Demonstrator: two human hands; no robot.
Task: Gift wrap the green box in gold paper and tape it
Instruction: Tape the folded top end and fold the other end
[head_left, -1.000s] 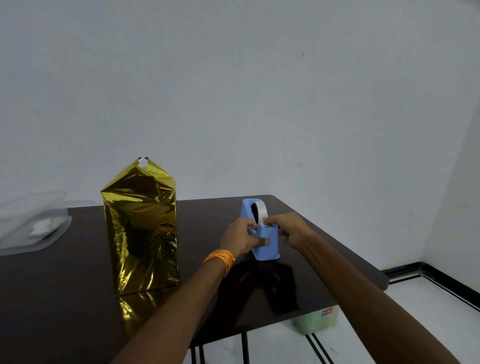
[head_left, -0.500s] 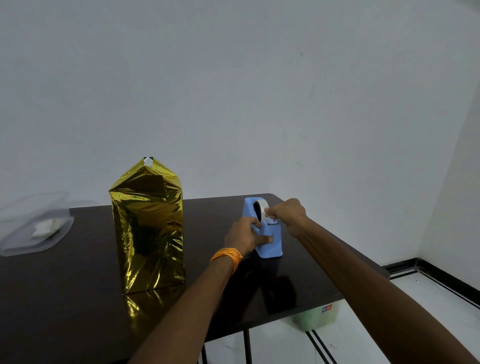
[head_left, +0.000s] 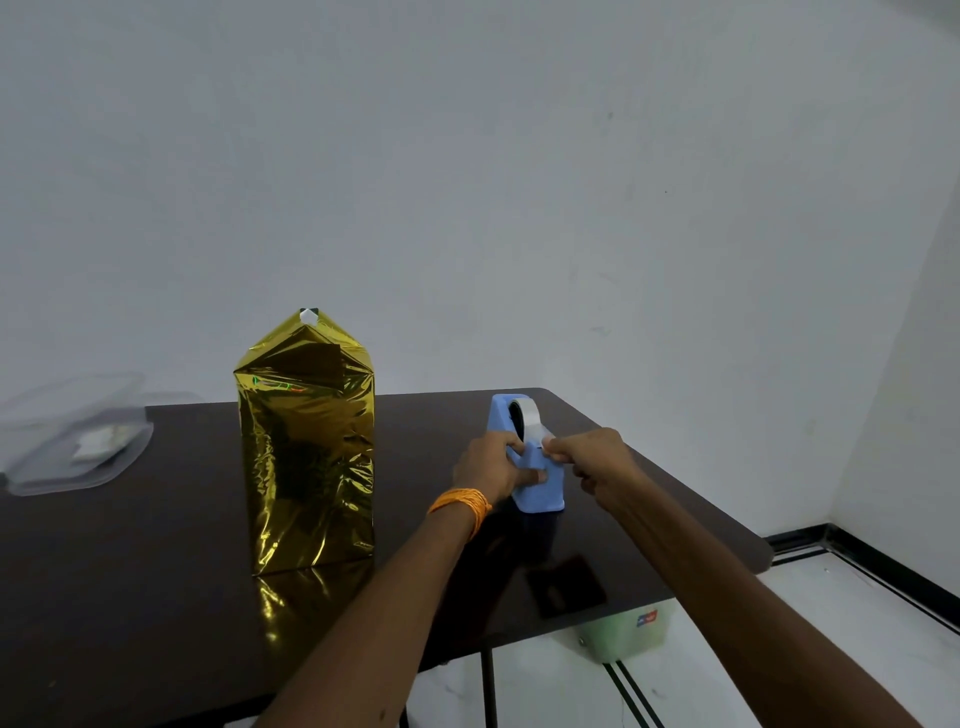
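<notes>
A tall box wrapped in shiny gold paper (head_left: 309, 457) stands upright on the dark table (head_left: 156, 571), its top folded to a peak with a small white bit at the tip. The green box itself is hidden under the paper. To its right stands a blue tape dispenser (head_left: 524, 457) with a roll of clear tape. My left hand (head_left: 493, 470), with an orange band at the wrist, grips the dispenser's side. My right hand (head_left: 592, 457) pinches the tape end at the dispenser's front edge.
A clear plastic container (head_left: 72, 441) with something white inside lies at the table's far left. The table's right edge and rounded corner are just right of my right arm. A pale green box (head_left: 623, 634) sits on the floor under the table.
My right hand has come forward and down from the roll's top to the dispenser's front edge, still pinching the tape. The left hand keeps its hold. The view has shifted slightly.
</notes>
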